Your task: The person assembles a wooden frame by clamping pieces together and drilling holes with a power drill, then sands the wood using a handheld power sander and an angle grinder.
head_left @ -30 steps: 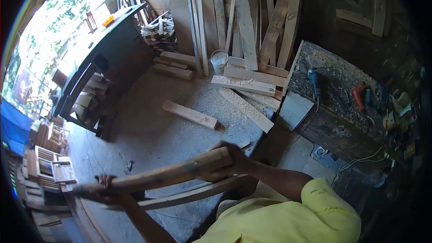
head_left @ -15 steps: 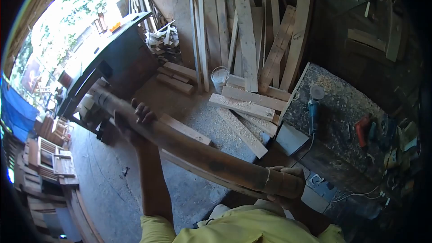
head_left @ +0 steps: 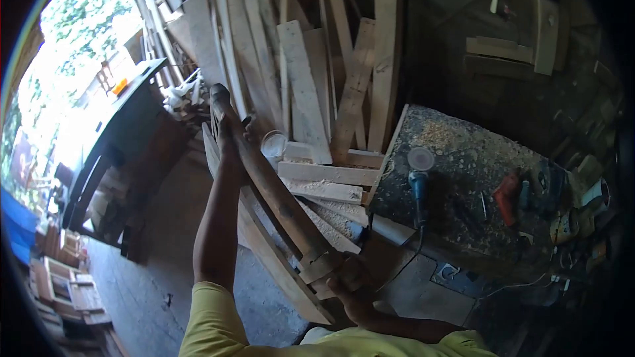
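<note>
A long brown wooden post with a blocky near end slants across the middle of the view, its far end pointing away from me. Around its upper part wraps my left hand, the arm stretched far forward. My right hand grips the post by the thick end, close to my body; part of that grip is hidden under the wood. Just left of the post, a pale plank runs roughly parallel to it.
Tall boards lean at the back, beside a white bucket. Sawdust-covered planks lie on the floor. On the right, a speckled workbench holds a blue angle grinder and a red power tool. A dark table stands left.
The post has swung from lying nearly crosswise to pointing steeply away from me, its far end moving right and forward with my left hand. My view has turned right.
</note>
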Available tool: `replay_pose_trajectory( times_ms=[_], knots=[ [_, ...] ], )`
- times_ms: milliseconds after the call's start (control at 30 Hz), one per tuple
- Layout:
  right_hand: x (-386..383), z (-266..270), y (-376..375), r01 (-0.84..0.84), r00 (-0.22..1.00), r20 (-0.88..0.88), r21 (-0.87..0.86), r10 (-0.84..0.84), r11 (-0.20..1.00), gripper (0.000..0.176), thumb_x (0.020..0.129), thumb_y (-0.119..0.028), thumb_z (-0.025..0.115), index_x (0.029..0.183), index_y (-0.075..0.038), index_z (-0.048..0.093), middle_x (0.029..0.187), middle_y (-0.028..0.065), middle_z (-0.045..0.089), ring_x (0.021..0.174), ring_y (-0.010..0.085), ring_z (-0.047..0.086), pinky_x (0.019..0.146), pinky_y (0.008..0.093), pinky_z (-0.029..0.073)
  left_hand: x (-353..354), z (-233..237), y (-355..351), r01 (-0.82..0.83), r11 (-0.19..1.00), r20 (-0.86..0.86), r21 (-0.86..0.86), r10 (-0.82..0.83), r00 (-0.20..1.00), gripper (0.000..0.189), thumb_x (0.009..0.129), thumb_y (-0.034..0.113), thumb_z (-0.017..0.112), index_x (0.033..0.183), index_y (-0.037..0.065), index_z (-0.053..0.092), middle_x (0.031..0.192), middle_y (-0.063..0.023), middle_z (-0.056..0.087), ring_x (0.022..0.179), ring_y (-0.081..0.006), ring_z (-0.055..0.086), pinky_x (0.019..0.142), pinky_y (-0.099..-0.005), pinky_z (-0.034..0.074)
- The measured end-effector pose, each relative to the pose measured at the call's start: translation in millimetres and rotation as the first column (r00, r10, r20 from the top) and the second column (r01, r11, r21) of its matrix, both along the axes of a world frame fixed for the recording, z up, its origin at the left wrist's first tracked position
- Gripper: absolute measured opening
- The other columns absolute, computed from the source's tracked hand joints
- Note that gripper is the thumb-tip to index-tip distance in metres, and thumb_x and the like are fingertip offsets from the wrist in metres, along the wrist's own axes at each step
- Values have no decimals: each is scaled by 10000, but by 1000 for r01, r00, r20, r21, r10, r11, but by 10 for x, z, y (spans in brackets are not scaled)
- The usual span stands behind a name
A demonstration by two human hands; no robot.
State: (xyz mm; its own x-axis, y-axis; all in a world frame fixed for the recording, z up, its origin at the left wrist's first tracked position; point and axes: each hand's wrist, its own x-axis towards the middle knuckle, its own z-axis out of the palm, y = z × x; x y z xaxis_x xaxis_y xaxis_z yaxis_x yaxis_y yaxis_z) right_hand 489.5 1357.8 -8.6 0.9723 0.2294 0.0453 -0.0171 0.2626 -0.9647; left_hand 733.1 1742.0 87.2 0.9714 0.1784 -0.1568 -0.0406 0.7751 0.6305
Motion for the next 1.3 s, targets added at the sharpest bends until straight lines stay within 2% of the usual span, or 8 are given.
replay_pose_trajectory(
  times_ms=[333,400,533,700,900,1000,1167,1300],
  knots=[
    [562,-581,-280,72,989,-111,-209,-97,975,609,802,-136,773,1307,-7,459,1185,61,559,1112,161,529,987,330,414,1404,-1278,-963,60,998,-175,-16,-62,983,698,840,657,589,1117,22,495,736,-85,505,561,-220,527,525,-350,469],
    [679,-717,-414,346,913,-201,-78,-355,935,619,757,-208,824,1253,-10,512,1137,77,580,1069,200,550,959,347,434,1786,-1728,-1266,83,996,-149,33,-77,986,677,826,665,608,1043,33,499,727,-101,517,572,-243,554,543,-386,500],
    [939,-1010,-848,440,859,-321,65,-399,896,543,764,-161,798,1220,-35,531,1107,44,588,1047,165,548,937,320,426,1923,-1896,-2143,106,994,-240,-22,-108,965,662,820,660,624,1036,46,504,711,-99,551,573,-241,565,546,-370,500],
    [1133,-1354,-1240,459,821,-451,154,-351,875,546,739,-112,785,1217,-46,530,1093,29,588,1037,172,551,938,325,422,2063,-2154,-2455,114,994,-293,-4,-110,950,637,816,646,641,999,49,514,738,-127,579,606,-261,592,584,-410,530],
    [1252,-1462,-1346,433,829,-471,198,-302,879,580,728,-112,795,1237,-51,525,1121,37,592,1071,170,545,955,318,418,2163,-2303,-2381,197,973,-320,117,-150,935,707,880,617,592,1196,-10,507,958,-211,651,813,-320,673,739,-462,554],
    [1179,-1459,-1386,405,839,-466,190,-280,894,607,732,-124,800,1264,-49,517,1153,42,591,1099,175,542,968,325,415,1811,-2235,-2145,303,898,-379,320,-172,909,613,947,551,524,1244,15,529,1000,-177,661,877,-299,658,852,-416,519],
    [1197,-1501,-1488,279,896,-404,182,-187,943,728,746,-269,828,1340,-33,479,1247,58,570,1175,192,518,1007,353,403,381,-2186,-1422,185,832,-320,523,-10,947,510,1007,424,449,1373,68,443,1302,-140,565,1152,-264,582,977,-402,488],
    [1232,-1605,-1640,155,951,-291,166,-102,974,798,827,-478,728,1423,-47,420,1356,48,527,1270,207,478,1064,368,366,-1435,-2910,-684,293,827,-512,481,-6,859,499,972,474,525,1249,60,559,1122,-72,637,976,-172,627,814,-329,522]
  ],
)
